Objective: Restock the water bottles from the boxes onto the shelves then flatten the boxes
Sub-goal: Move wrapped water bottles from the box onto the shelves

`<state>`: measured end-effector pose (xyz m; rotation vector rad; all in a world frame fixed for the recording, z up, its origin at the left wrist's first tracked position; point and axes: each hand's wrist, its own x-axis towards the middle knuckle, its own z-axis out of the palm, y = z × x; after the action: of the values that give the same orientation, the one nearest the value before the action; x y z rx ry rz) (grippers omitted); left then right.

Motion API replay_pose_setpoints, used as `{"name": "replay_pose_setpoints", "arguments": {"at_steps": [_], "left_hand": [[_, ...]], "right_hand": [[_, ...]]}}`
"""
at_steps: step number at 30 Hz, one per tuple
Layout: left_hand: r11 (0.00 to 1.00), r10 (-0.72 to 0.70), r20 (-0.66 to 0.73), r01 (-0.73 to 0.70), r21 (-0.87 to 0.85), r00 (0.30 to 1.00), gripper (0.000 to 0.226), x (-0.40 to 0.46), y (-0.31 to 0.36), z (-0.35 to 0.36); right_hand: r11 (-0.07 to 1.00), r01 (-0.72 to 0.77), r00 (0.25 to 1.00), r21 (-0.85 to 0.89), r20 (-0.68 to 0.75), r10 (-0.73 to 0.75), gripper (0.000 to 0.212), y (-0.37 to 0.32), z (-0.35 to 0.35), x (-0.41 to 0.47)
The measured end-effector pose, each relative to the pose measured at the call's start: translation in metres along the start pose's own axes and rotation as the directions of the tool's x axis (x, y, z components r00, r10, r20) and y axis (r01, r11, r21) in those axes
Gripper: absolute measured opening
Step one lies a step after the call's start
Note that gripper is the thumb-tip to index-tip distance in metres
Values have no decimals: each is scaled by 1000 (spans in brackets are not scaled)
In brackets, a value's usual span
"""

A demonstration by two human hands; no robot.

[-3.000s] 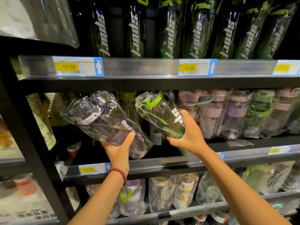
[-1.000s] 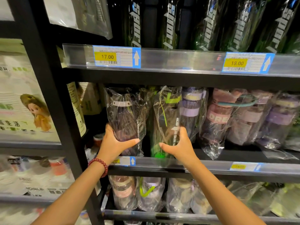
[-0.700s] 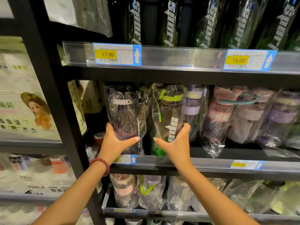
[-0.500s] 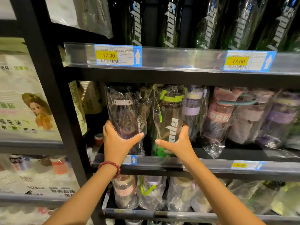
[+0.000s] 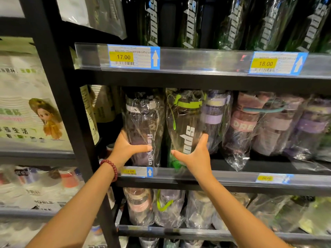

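Both bottles, tilted three seconds ago, now stand upright on the black middle shelf (image 5: pixel 232 163). Left hand (image 5: pixel 125 149) grips the plastic-wrapped dark bottle with grey band (image 5: pixel 143 126); right hand (image 5: pixel 195 156) grips the wrapped clear bottle with lime-green lid (image 5: pixel 186 122), probably steadying each low against toppling while aligning them beside neighbouring stock.

Price tags: a yellow one reading 17.00 (image 5: pixel 133 57) at 11 o'clock, another reading 18.00 (image 5: pixel 278 63) at 1 o'clock, both with arrows pointing up.
Poster: a doll picture (image 5: pixel 47 119) at 9 o'clock, beside a black upright post (image 5: pixel 59 97).
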<state>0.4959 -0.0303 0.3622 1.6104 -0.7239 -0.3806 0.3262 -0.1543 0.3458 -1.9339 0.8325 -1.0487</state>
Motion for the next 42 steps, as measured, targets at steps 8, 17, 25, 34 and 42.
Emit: {"name": "replay_pose_setpoints", "arguments": {"at_steps": [8, 17, 25, 34, 42], "left_hand": [[998, 31, 58, -27, -60, 998, 100, 0, -4, 3], [992, 121, -91, -117, 53, 988, 96, -13, -8, 7], [980, 186, -284, -156, 125, 941, 94, -17, -5, 23], [973, 190, -312, -136, 189, 931, 92, -24, -5, 24], [976, 148, -338, -81, 204, 929, 77, -60, 0, 20]], "right_hand": [[1000, -21, 998, 21, 55, 20, 88, 2, 2, -4], [999, -26, 978, -22, 207, 30, 91, -4, -17, -9], [999, -5, 991, -43, 132, 11, 70, -2, -10, -7], [1000, 27, 991, -8, 132, -26, 74, 5, -9, -8], [977, -46, 998, 206, 44, 37, 59, 2, -49, -27]]}}
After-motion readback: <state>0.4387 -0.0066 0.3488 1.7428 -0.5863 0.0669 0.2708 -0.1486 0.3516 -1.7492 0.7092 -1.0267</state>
